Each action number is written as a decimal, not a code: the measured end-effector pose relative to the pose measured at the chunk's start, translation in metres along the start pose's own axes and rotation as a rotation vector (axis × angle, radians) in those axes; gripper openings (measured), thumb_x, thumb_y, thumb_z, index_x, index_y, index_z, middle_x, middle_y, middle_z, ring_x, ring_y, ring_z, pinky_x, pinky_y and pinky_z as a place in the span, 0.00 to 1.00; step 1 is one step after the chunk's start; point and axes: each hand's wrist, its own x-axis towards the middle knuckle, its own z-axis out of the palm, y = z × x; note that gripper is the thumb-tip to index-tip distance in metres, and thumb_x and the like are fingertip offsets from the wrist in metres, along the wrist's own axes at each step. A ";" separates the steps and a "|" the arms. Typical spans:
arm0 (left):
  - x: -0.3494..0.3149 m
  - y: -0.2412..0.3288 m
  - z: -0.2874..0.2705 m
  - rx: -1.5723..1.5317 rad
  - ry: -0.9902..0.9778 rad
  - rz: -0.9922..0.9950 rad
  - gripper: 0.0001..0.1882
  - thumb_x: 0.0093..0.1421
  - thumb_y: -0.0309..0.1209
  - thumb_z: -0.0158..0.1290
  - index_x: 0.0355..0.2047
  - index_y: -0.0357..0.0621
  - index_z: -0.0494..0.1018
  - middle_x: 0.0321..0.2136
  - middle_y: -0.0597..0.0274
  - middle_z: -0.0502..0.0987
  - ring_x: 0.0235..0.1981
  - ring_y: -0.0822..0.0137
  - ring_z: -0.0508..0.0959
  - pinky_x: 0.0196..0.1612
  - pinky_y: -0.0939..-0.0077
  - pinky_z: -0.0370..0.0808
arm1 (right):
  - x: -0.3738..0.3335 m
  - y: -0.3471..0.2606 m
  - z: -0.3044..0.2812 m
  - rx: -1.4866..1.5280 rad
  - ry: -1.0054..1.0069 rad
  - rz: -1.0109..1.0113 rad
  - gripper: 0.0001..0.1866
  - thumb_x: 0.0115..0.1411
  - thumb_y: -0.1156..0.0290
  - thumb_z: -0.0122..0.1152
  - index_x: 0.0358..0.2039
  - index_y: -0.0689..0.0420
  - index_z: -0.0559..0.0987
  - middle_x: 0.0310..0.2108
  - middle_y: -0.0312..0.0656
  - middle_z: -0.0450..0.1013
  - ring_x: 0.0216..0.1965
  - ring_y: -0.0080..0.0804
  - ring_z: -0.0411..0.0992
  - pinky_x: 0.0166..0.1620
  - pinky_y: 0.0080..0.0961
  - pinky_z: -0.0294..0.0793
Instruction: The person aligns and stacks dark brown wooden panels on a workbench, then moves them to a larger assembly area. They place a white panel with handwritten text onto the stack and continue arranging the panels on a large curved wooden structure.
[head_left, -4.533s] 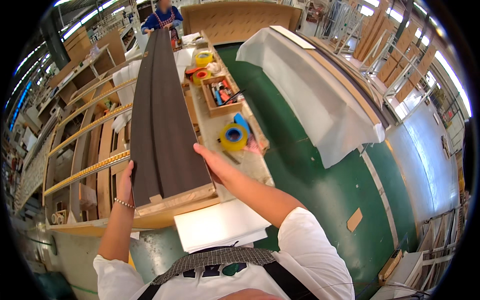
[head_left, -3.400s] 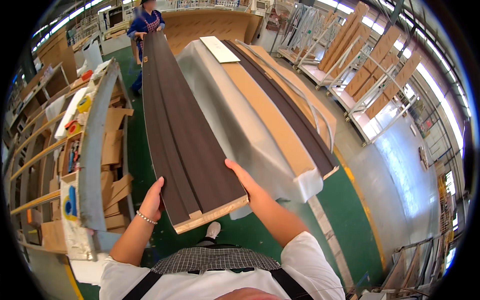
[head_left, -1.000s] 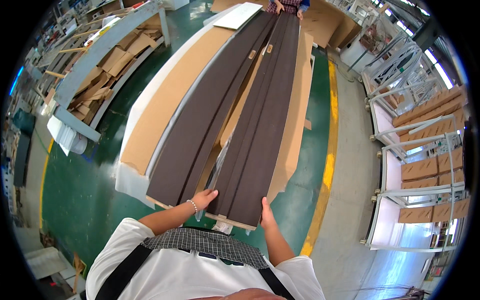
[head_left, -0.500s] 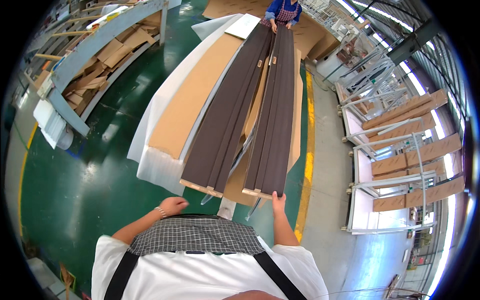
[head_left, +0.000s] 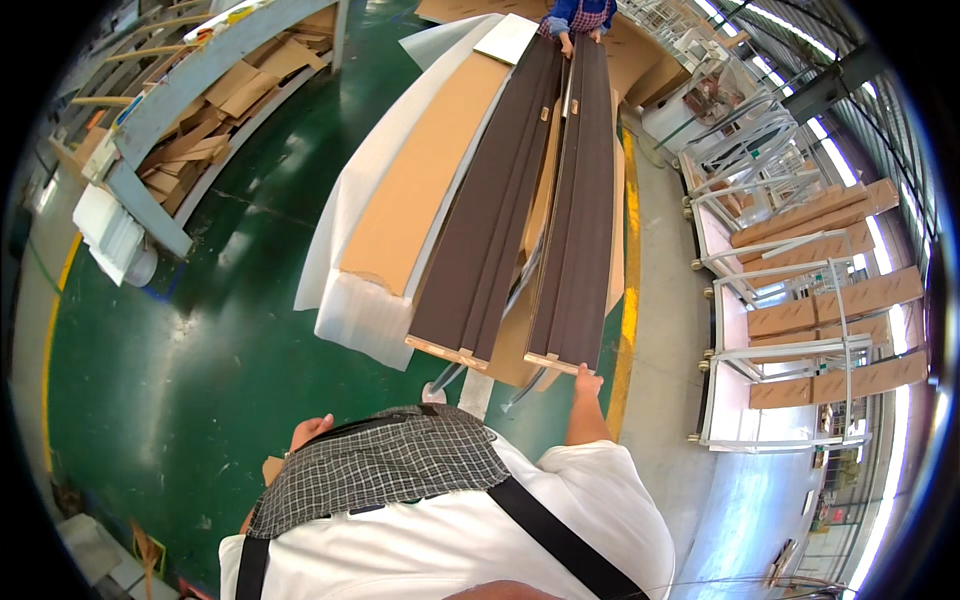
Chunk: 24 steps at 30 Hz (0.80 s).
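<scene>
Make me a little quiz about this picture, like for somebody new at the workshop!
1. True or false: the right hand is closer to the right dark panel than the left hand is.
2. How many long dark panels lie next to each other?
3. Pick one. What colour is the flat board at the far end of the tan sheet? A red, B white, C blue.

Key: 1. True. 2. Two. 3. B.

I have the right arm (head_left: 589, 420) stretched forward, the right hand (head_left: 588, 384) at its end with thumb (head_left: 583, 371) pointing ahead. My left hand (head_left: 310, 431) sits lower and closer in, partly hidden from view.
</scene>
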 end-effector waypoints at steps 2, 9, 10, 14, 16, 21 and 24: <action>0.003 -0.015 -0.012 0.011 0.059 -0.024 0.26 0.62 0.49 0.51 0.23 0.35 0.73 0.15 0.66 0.71 0.19 0.74 0.68 0.24 0.72 0.67 | -0.006 0.001 0.016 0.312 -0.255 0.284 0.45 0.56 0.42 0.56 0.61 0.64 0.57 0.61 0.57 0.58 0.59 0.48 0.62 0.59 0.44 0.62; 0.012 0.036 0.018 0.108 0.102 -0.102 0.26 0.62 0.49 0.52 0.25 0.34 0.75 0.18 0.64 0.73 0.21 0.73 0.70 0.27 0.72 0.69 | 0.014 0.002 0.068 1.077 -0.599 0.708 0.49 0.55 0.29 0.41 0.61 0.61 0.59 0.59 0.49 0.61 0.57 0.47 0.62 0.61 0.46 0.56; 0.017 0.040 0.022 0.117 0.082 -0.108 0.26 0.62 0.49 0.52 0.24 0.34 0.75 0.17 0.65 0.73 0.21 0.74 0.70 0.27 0.72 0.69 | 0.015 0.002 0.072 1.065 -0.578 0.743 0.49 0.55 0.28 0.41 0.61 0.60 0.59 0.59 0.48 0.61 0.57 0.47 0.62 0.61 0.46 0.56; 0.042 0.044 0.052 0.164 0.009 -0.044 0.25 0.62 0.49 0.52 0.23 0.37 0.75 0.16 0.66 0.71 0.20 0.75 0.68 0.26 0.72 0.68 | 0.014 -0.013 0.073 1.043 -0.563 0.785 0.50 0.54 0.27 0.39 0.61 0.60 0.58 0.60 0.47 0.60 0.58 0.47 0.60 0.61 0.45 0.56; 0.032 0.091 0.078 0.276 0.005 -0.030 0.25 0.62 0.49 0.52 0.22 0.37 0.75 0.16 0.67 0.70 0.20 0.75 0.68 0.25 0.73 0.67 | 0.019 -0.010 0.068 1.053 -0.561 0.788 0.50 0.54 0.27 0.39 0.62 0.60 0.57 0.61 0.47 0.59 0.59 0.48 0.60 0.61 0.45 0.56; 0.025 0.128 0.119 0.258 0.002 -0.015 0.25 0.62 0.49 0.51 0.23 0.36 0.75 0.17 0.67 0.71 0.20 0.75 0.69 0.25 0.73 0.68 | 0.027 -0.012 0.067 1.008 -0.528 0.866 0.50 0.55 0.28 0.40 0.63 0.58 0.56 0.62 0.47 0.57 0.60 0.48 0.58 0.62 0.47 0.55; 0.017 0.151 0.135 0.265 0.008 -0.050 0.24 0.63 0.48 0.51 0.24 0.36 0.75 0.18 0.66 0.72 0.20 0.75 0.69 0.25 0.73 0.68 | 0.028 -0.016 0.066 1.027 -0.533 0.876 0.49 0.55 0.28 0.40 0.63 0.57 0.55 0.62 0.46 0.57 0.61 0.49 0.57 0.63 0.48 0.52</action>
